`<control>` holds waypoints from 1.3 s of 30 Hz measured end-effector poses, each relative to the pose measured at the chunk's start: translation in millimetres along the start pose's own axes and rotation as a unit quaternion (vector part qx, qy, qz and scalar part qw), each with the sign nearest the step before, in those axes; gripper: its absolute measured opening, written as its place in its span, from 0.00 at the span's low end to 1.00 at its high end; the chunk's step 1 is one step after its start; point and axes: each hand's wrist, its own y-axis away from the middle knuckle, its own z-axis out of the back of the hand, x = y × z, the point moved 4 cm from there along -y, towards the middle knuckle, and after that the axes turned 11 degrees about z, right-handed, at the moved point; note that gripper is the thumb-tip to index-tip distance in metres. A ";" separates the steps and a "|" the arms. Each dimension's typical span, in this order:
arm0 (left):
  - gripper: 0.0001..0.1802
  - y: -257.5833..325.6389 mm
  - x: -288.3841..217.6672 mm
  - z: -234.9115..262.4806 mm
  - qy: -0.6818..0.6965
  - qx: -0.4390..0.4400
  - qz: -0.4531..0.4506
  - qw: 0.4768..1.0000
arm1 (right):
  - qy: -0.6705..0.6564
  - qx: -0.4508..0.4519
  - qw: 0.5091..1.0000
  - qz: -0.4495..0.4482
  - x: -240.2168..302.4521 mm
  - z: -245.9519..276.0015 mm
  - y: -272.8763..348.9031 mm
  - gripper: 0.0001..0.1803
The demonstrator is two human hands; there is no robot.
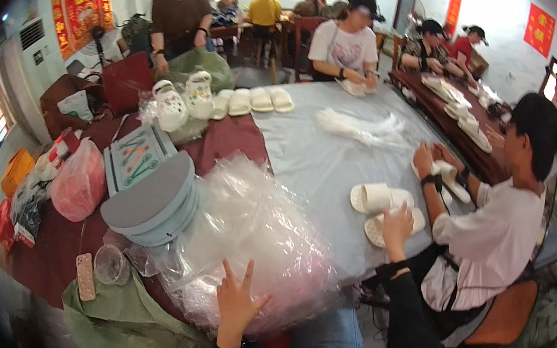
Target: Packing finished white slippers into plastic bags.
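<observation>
The right hand [397, 225] rests with loose, slightly bent fingers on a pair of white slippers [381, 203] lying unbagged on the grey table [309, 157]. The left hand [237, 304] presses on the big heap of clear plastic bags [248, 240] (fingers spread wide, holding nothing). It seems the bagging of this pair is not yet begun, and more slippers [249, 102] wait in a row at the far side.

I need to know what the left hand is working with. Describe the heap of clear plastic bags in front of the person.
The heap of clear plastic bags is a big, loose, crinkly mound of thin, glossy, see-through film, lying at the near edge of the round table. It spreads from the stack of grey oval pieces towards the person's lap. The left hand rests against its near side, fingers spread. The right hand is apart from it, at the white slippers.
</observation>
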 end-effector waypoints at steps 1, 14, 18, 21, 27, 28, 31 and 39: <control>0.51 -1.7 -0.1 0.0 -0.004 0.035 0.005 0.999 | -0.035 0.048 0.997 -0.040 -14.8 -7.8 -2.0 0.38; 0.40 -18.3 14.2 -24.0 0.009 0.051 0.054 0.997 | -0.567 0.246 0.764 -0.186 -10.7 -53.7 -10.1 0.38; 0.36 -15.5 12.5 -33.3 -0.017 0.036 0.058 0.998 | -0.541 0.280 0.779 -0.148 -8.4 -64.5 -10.0 0.29; 0.32 -12.5 3.9 -33.3 -0.012 -0.035 -0.031 0.999 | -0.588 0.283 0.746 -0.134 -3.6 -69.4 -10.8 0.24; 0.30 -5.5 1.5 -39.7 -0.011 0.037 -0.072 0.997 | -0.606 0.337 0.707 -0.141 28.4 -53.3 -1.8 0.16; 0.32 -4.1 -2.5 -32.7 -0.019 0.053 -0.072 0.996 | -0.614 0.335 0.698 -0.152 32.1 -51.8 1.5 0.15; 0.35 -1.2 -7.9 -28.5 -0.024 0.054 -0.077 0.995 | -0.609 0.280 0.728 -0.144 23.6 -66.5 6.0 0.14; 0.41 1.3 -1.5 -36.0 -0.003 0.038 -0.038 0.999 | -0.730 0.286 0.605 -0.135 77.5 60.2 52.7 0.18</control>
